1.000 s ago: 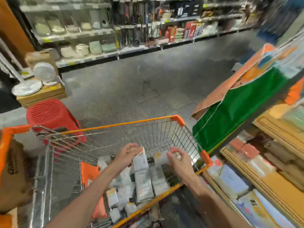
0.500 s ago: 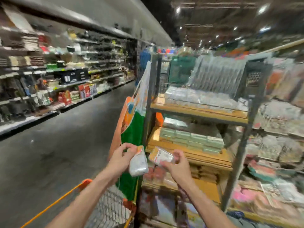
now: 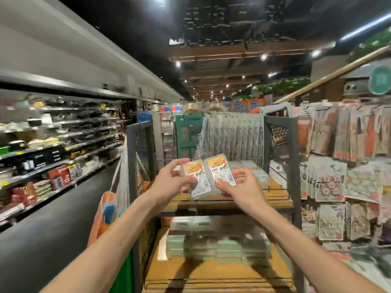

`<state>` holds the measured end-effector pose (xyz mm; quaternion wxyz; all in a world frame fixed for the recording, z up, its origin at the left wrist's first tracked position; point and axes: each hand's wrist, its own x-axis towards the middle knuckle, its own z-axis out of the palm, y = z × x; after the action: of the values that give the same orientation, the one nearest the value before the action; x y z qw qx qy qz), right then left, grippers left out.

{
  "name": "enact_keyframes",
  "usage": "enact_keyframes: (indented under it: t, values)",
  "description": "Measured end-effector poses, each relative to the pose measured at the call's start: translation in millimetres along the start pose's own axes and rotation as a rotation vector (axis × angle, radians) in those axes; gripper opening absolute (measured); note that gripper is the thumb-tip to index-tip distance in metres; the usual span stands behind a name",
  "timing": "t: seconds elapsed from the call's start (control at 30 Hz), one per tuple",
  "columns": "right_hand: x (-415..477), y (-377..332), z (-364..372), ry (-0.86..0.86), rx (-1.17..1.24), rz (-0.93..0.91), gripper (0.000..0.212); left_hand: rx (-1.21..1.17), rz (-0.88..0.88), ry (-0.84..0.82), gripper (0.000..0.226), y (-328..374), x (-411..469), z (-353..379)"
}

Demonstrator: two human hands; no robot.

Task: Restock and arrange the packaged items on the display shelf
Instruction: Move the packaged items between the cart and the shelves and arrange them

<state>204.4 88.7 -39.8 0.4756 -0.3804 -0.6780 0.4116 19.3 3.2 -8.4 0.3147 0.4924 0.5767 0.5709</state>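
No readable text
Printed labels on the held packets [image 3: 220, 172] and the round teal sign [image 3: 380, 79] are too blurred to read.

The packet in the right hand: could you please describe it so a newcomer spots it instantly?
Find the grey metal-framed rack and its upper wooden shelf. Before it, a left packet and right packet, both clear with orange labels, are held side by side. Yours is the one in the right hand.

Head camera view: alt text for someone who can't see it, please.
The left hand holds one yellow-labelled packet, the right hand a second packet, side by side above the wooden top shelf of a display rack. Pale green packs lie one shelf down.
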Motion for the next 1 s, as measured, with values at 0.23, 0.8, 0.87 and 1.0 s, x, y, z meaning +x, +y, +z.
enact_keyframes:
  t: [0.23, 0.8, 0.87, 1.0]
  values:
    - [94, -8, -19, 0.057, -0.379, -0.027, 0.045, 0.218, 0.014, 0.182, 0.046, 13, 113, -1]
    - [207, 12, 117, -0.117, -1.037, -0.204, 0.073, 0.847, -0.159, 0.309, 0.024, -56, 231, -55]
    - [211, 14, 120, -0.144, -1.061, -0.188, 0.082, 0.819, -0.124, 0.323, 0.025, -59, 235, -54]
    - [211, 19, 124, -0.166, -1.05, -0.17, 0.093, 0.861, -0.097, 0.372, 0.033, -62, 230, -52]
